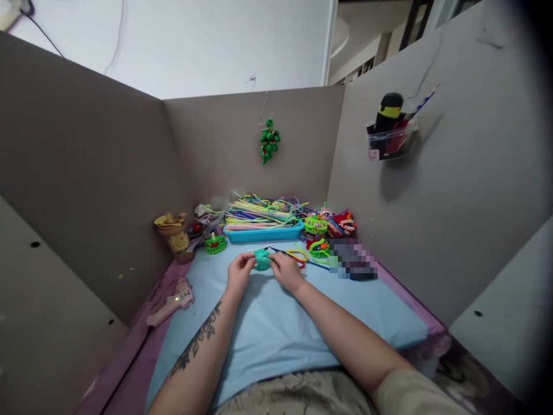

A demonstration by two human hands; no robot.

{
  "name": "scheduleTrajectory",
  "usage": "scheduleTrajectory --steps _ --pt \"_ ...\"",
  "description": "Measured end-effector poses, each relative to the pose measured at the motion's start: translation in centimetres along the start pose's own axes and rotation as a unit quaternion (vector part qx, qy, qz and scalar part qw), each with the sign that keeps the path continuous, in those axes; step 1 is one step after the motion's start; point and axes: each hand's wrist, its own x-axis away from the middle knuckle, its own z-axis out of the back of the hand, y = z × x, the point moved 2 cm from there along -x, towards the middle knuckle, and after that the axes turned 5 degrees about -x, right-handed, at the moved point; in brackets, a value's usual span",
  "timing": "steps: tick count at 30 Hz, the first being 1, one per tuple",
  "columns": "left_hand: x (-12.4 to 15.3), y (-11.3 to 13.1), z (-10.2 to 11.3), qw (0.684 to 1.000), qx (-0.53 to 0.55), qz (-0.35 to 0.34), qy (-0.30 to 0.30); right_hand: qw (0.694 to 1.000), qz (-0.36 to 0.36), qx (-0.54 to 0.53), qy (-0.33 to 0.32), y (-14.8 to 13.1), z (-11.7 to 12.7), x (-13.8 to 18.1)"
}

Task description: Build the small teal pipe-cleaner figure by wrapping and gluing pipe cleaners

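A small teal fuzzy piece point(261, 260), which looks made of pipe cleaners, is held up between my two hands over the light blue mat point(276, 323). My left hand point(240, 271) pinches its left edge between thumb and fingers. On the other side, my right hand point(286, 270) grips the right edge, fingers closed. Just beyond the right hand lie scissors point(298, 256) with red and yellow handles. The finer shape of the teal piece is too small to make out.
A blue tray point(264, 234) of pipe cleaners stands at the back. Green fuzzy figures point(215, 244) sit beside it. At left are a glue gun point(173, 304) with its cord and a cup point(175, 235); at right, a dark blurred device point(354, 260). Grey partitions point(254, 109) enclose the table.
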Motion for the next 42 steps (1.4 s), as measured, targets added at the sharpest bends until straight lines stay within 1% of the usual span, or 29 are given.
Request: scheduleTrajectory --steps 5,8,12,15,20,22,24,26,28,29,32,36,39,42 --pt "-0.3 -0.8 0.1 0.997 0.059 0.042 0.010 1.000 0.027 -0.002 -0.013 0.1 -0.2 0.0" --pt "-0.5 -1.6 0.1 0.990 0.116 0.076 -0.001 0.999 0.049 0.011 -0.009 0.0 -0.1 -0.1" --pt "-0.6 -2.2 0.0 0.983 0.157 0.095 -0.014 0.997 0.069 0.021 -0.008 -0.1 0.1 -0.2" --pt "-0.7 -2.1 0.1 0.980 0.175 0.093 -0.003 0.998 0.057 0.000 -0.005 -0.1 0.0 -0.1" --pt "-0.9 -1.6 0.7 0.981 0.179 0.068 0.039 1.000 -0.009 -0.020 0.010 0.4 0.1 0.0" --pt "-0.9 -1.4 0.8 0.979 0.188 0.061 0.045 0.999 -0.025 -0.028 0.018 0.6 0.2 -0.1" --pt "-0.7 -1.2 0.5 0.977 0.204 0.064 0.016 0.999 -0.028 -0.038 0.024 0.5 0.2 -0.2" --pt "-0.4 -0.9 -0.2 0.974 0.209 0.076 -0.035 0.998 -0.019 -0.048 0.027 0.1 -0.1 -0.3" --pt "0.0 -0.6 -0.8 0.974 0.195 0.083 -0.076 0.998 -0.002 -0.060 0.027 -0.6 -0.6 -0.3" --pt "0.1 -0.5 -1.0 0.976 0.186 0.082 -0.084 0.997 0.008 -0.066 0.025 -0.9 -0.8 -0.3" --pt "0.3 -0.3 -1.1 0.982 0.165 0.062 -0.071 0.996 0.030 -0.080 0.015 -1.6 -1.5 -0.2" --pt "0.1 -0.7 -0.8 0.986 0.156 0.034 -0.057 0.997 0.029 -0.075 -0.003 -1.8 -1.7 -0.1" --pt "-0.2 -1.0 -0.5 0.981 0.186 0.052 -0.033 0.997 0.020 -0.068 -0.015 -2.0 -1.7 -0.2" --pt "-0.3 -0.9 -0.2 0.968 0.237 0.082 -0.004 0.998 0.017 -0.066 -0.018 -2.2 -2.0 -0.3"
